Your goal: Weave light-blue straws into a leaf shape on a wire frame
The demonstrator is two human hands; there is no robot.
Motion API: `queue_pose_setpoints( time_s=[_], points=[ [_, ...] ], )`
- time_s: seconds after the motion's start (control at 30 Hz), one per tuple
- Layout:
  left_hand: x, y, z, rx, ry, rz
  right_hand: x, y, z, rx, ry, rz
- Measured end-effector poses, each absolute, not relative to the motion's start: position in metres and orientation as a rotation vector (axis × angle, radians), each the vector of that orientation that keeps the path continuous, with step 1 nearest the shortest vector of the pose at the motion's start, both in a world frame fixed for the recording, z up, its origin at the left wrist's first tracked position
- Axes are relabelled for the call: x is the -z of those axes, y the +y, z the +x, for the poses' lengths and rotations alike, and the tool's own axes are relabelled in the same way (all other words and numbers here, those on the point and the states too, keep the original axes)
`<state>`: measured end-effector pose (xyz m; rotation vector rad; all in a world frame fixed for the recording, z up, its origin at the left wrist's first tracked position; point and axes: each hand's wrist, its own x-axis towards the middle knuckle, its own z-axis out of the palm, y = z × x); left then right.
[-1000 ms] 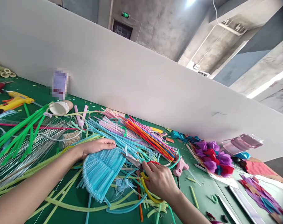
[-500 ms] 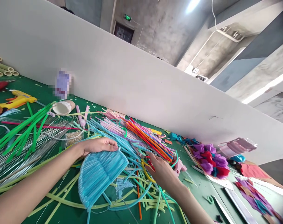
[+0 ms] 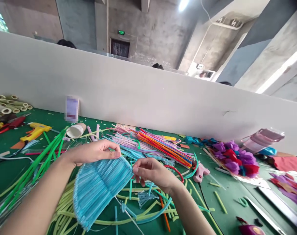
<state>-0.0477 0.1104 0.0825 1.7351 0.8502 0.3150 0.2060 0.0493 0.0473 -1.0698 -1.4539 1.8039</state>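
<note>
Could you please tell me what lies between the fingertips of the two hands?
In the head view, the top edge of the blue ribbed piece spans the stretch between the left hand and right hand.

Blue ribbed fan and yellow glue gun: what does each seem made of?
Blue ribbed fan: probably chenille stems, soft and matte, judging by its fuzzy parallel strands. Yellow glue gun: likely hard plastic, apparently smooth, judging by its bright, even colour.

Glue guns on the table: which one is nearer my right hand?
The pink glue gun, lying to the right of the right hand. The other, the yellow glue gun, lies much farther off, over on the left side.
</note>
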Motion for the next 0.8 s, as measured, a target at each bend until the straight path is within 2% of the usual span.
queue_pose_setpoints(
  time_s=[0.47, 0.8],
  points=[
    [-0.078, 0.117, -0.051, -0.306, 1.001, 1.719, -0.045, 0.044, 0.197, -1.462, -1.649, -1.248],
    [-0.076, 0.118, -0.047, -0.309, 0.978, 1.724, -0.038, 0.045, 0.197, -1.396, -1.700, -1.219]
  ],
)
